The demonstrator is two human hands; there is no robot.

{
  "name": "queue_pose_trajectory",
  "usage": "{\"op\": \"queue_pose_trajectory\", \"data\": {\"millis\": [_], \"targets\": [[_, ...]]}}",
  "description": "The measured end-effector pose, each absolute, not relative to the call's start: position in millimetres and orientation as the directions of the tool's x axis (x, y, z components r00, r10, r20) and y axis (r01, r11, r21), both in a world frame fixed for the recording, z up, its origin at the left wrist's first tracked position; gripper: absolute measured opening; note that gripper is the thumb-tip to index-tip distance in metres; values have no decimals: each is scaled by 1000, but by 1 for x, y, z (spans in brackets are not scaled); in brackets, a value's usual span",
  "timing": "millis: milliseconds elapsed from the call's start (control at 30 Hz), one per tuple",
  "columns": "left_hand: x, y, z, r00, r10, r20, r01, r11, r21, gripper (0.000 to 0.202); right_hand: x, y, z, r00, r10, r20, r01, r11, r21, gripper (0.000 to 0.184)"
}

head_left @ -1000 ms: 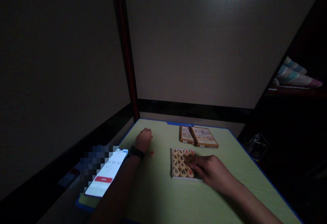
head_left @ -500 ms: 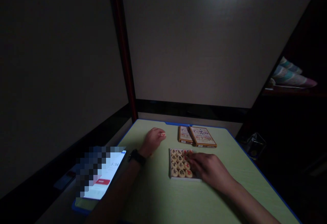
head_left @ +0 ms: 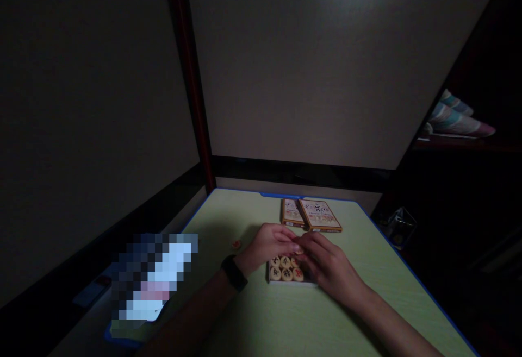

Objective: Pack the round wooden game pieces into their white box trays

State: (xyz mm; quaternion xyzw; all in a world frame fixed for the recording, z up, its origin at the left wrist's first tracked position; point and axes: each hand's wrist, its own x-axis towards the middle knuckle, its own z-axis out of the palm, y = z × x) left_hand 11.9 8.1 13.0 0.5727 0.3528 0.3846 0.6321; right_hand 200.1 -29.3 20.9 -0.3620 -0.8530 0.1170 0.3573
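Note:
Above the box, my left hand [head_left: 271, 245], with a dark watch on its wrist, meets my right hand [head_left: 330, 262]. The fingers of both are closed around a round Chinese chess piece [head_left: 299, 249], which shows only in part. Below them lies a shallow open box [head_left: 285, 282] with rows of wooden chess pieces [head_left: 286, 274] marked in black and red. My hands cover its far rows and its right side. One loose chess piece with a red mark [head_left: 236, 244] lies on the table to the left of my left hand.
Two flat Chinese chess boxes [head_left: 320, 215] overlap near the far edge of the green, blue-rimmed table [head_left: 367, 243]. A lit phone [head_left: 163, 286], partly pixelated, is at the left edge. Walls stand behind and to the left. Striped cloth [head_left: 460, 118] rests on a shelf at right.
My left hand has moved right with a chess piece, from the table's left part to my right hand over the box. The loose piece at left has come into view.

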Motion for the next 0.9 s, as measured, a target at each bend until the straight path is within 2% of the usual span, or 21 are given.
{"op": "queue_pose_trajectory", "data": {"millis": [100,233,300,500,600,700,800,900], "targets": [[3,13,21,470,882,28,-17,-23,1000,43,207,-28,35,-527,748,402,541,661,-520,18],[-6,21,27,326,940,102,31,-118,992,30,218,-26,48,-623,763,169,565,589,-578,9],[-8,25,26,279,956,92,64,-114,991,27,222,-25,48,-636,766,94,577,553,-601,12],[-10,30,21,245,967,73,109,-102,989,23,224,-18,38,-677,736,-11,565,510,-649,15],[-12,32,22,253,963,93,136,-130,982,23,225,-15,34,-695,719,-25,538,496,-681,10],[-19,37,27,218,965,144,233,-195,953,20,225,-14,33,-697,717,-36,513,462,-723,11],[-36,41,37,144,966,214,457,-257,851,22,224,-14,33,-698,715,-47,492,430,-757,18],[-60,41,47,169,948,270,735,-303,606,25,223,-14,32,-695,716,-61,508,429,-747,21]]}}
